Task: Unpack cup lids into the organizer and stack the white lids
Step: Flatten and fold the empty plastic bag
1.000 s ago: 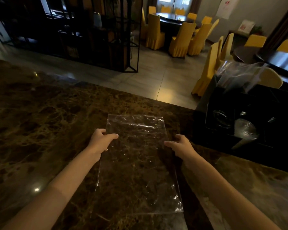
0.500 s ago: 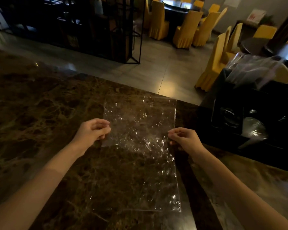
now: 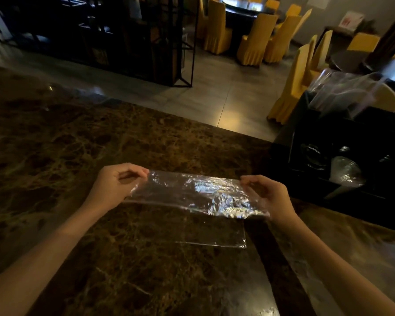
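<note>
An empty clear plastic bag (image 3: 192, 197) lies on the dark marble counter (image 3: 55, 156), its far half folded back toward me over the near half. My left hand (image 3: 114, 183) pinches the bag's left edge. On the other side, my right hand (image 3: 267, 195) pinches the right edge. The black organizer (image 3: 306, 183) stands at the right, with clear lids (image 3: 344, 172) inside its compartments. No white lids can be made out.
Another crumpled clear bag (image 3: 342, 90) sticks up from the organizer's back. Beyond the counter's far edge are a tiled floor, a black metal shelf (image 3: 146, 37) and yellow-covered chairs (image 3: 290, 83) around tables.
Both hands took hold of the bag's side edges, lifted its far half and folded it toward me. One second ago the bag lay flat on the counter.
</note>
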`<state>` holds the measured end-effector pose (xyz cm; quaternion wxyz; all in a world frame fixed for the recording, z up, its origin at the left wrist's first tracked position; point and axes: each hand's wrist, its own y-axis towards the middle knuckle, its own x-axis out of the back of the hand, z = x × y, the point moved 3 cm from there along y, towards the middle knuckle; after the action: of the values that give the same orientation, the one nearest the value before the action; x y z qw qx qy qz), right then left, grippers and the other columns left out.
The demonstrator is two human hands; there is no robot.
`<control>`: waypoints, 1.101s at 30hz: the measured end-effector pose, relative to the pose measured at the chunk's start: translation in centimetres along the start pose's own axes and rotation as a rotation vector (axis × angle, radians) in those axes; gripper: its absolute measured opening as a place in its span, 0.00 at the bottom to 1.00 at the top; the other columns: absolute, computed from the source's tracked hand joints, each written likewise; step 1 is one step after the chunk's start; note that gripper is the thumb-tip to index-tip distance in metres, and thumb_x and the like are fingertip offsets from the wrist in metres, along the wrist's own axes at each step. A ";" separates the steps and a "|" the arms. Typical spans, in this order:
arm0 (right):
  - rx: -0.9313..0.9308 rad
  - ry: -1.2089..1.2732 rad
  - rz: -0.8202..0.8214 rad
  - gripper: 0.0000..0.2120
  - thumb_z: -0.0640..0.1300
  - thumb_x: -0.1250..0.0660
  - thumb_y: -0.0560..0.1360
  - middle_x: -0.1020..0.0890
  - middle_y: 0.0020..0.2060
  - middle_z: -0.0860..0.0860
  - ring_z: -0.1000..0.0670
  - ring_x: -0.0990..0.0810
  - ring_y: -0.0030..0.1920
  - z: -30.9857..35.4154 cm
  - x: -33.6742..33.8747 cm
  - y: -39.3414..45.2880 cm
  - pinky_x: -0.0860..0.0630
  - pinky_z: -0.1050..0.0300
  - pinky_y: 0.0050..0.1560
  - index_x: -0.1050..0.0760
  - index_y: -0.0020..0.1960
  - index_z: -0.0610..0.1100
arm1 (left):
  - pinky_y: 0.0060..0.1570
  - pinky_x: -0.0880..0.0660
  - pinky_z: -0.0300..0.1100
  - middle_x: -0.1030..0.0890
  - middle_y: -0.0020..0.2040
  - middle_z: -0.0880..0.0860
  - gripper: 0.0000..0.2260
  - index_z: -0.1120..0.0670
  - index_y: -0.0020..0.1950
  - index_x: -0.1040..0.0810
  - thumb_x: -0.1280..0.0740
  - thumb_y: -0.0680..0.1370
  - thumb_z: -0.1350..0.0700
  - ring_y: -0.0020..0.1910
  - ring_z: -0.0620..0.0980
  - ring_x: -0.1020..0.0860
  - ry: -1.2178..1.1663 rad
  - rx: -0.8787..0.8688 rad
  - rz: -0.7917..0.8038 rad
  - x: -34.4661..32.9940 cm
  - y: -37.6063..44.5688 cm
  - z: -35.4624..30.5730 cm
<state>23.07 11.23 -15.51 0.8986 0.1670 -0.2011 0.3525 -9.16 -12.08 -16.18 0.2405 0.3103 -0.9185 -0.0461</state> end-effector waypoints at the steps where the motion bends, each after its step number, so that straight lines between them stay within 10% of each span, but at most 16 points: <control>1: 0.019 -0.037 -0.002 0.09 0.49 0.27 0.75 0.14 0.56 0.55 0.57 0.14 0.54 0.0 -0.2 -0.3 0.16 0.58 0.52 0.17 0.54 0.58 | 0.53 0.19 0.38 0.13 0.49 0.48 0.09 0.53 0.46 0.15 0.26 0.73 0.67 0.52 0.45 0.15 0.015 0.002 0.011 -0.2 -0.4 0.2; 9: 0.236 -0.520 0.136 0.21 0.49 0.35 0.79 0.28 0.74 0.57 0.57 0.18 0.58 -1.7 -1.1 -0.7 0.17 0.61 0.52 0.26 0.71 0.60 | 0.55 0.22 0.31 0.14 0.53 0.51 0.10 0.57 0.49 0.14 0.25 0.72 0.69 0.52 0.41 0.16 0.276 -0.161 0.021 -1.5 -1.3 0.8; 14: 0.269 -0.668 0.085 0.22 0.39 0.31 0.79 0.24 0.72 0.51 0.47 0.19 0.62 -2.0 -1.5 0.0 0.17 0.45 0.54 0.23 0.71 0.54 | 0.56 0.26 0.26 0.15 0.53 0.46 0.11 0.53 0.49 0.14 0.23 0.71 0.67 0.51 0.41 0.17 0.410 -0.219 0.091 -2.2 -1.2 1.4; 25: 0.234 -0.793 0.134 0.23 0.39 0.30 0.78 0.24 0.73 0.49 0.47 0.21 0.56 -3.5 -2.4 0.5 0.17 0.47 0.50 0.24 0.72 0.54 | 0.53 0.30 0.24 0.15 0.55 0.46 0.10 0.50 0.51 0.14 0.24 0.72 0.61 0.53 0.37 0.20 0.576 -0.240 0.133 -2.4 -1.7 2.4; 33: 0.181 -0.864 0.181 0.24 0.42 0.34 0.81 0.28 0.76 0.50 0.46 0.26 0.63 -3.5 -2.7 0.4 0.21 0.50 0.59 0.29 0.75 0.54 | 0.52 0.22 0.37 0.15 0.55 0.48 0.11 0.53 0.53 0.15 0.28 0.74 0.65 0.55 0.45 0.18 0.685 -0.270 0.166 -2.7 -1.8 2.4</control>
<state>21.78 11.55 -19.79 0.6796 0.3583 -0.5400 0.3439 -7.43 -12.03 -19.82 0.5752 0.1979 -0.7927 -0.0405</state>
